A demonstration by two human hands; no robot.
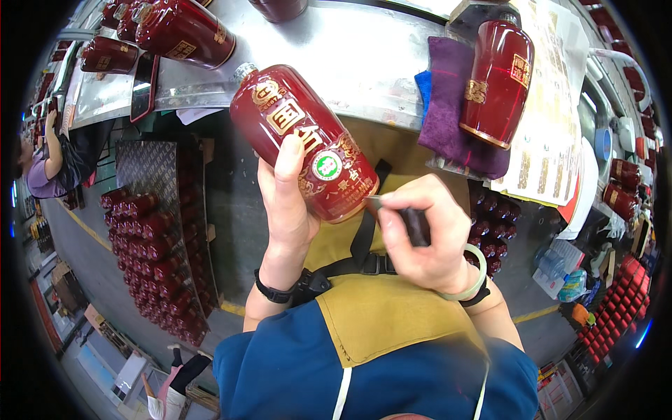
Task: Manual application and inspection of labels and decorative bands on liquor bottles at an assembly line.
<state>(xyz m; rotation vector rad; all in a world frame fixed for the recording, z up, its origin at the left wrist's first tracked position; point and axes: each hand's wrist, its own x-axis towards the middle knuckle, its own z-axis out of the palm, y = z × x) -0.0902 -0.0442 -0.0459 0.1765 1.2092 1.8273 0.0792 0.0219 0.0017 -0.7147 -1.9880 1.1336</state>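
Left hand: my fingers are clamped round the red bottle, thumb pressed along its front, so this left hand carries it
Red bottle: held up over the near edge of the worktop, tilted, capped neck to the upper left and base towards my right
Sticker: a round green and white sticker sits low on the bottle's front
Right hand: my right hand has its fingers closed on a small dark-handled tool, its thin tip at the bottle's base; I cannot tell whether they touch
Purple cloth: the purple cloth lies to the right on the worktop, a second red bottle resting on it
Label sheets: the pale sheets with gold labels lie just right of that cloth
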